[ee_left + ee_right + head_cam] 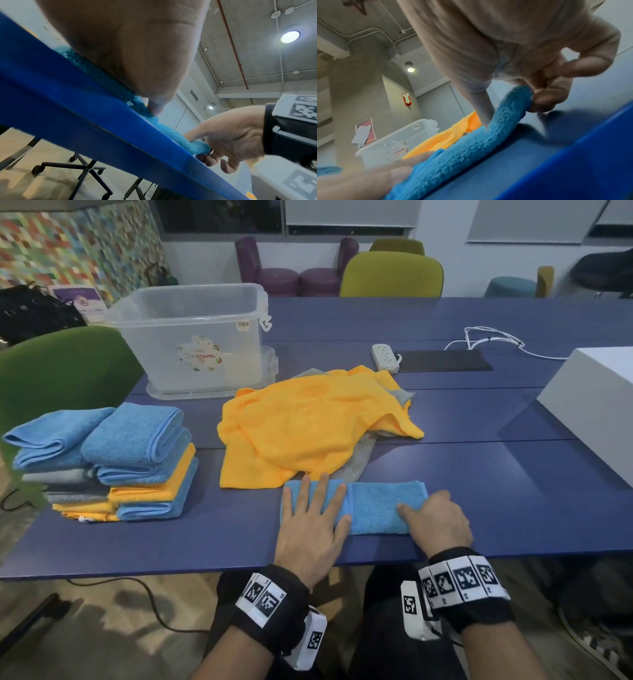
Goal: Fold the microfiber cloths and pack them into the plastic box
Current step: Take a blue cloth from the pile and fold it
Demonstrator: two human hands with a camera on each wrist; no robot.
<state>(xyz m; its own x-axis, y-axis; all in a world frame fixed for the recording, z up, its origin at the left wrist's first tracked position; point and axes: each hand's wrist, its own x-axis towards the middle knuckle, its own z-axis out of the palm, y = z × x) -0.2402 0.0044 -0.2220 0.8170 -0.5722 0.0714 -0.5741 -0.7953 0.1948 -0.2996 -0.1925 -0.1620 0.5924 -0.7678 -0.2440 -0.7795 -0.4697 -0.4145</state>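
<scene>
We saw left hand (pixel 310 537) spread flat, right hand (pixel 440 522) pinching blue cloth (pixel 375 510); yellow cloths (pixel 308 426) at 12, folded stack (pixel 120 463) at 9, plastic box (pixel 191 337) at 11.

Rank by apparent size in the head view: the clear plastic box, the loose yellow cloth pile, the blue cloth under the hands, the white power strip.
1. Loose yellow microfiber cloth pile
2. Clear plastic box, only slightly smaller; it stands farther back, so this order is unsure
3. Folded blue microfiber cloth under both hands
4. White power strip
</scene>
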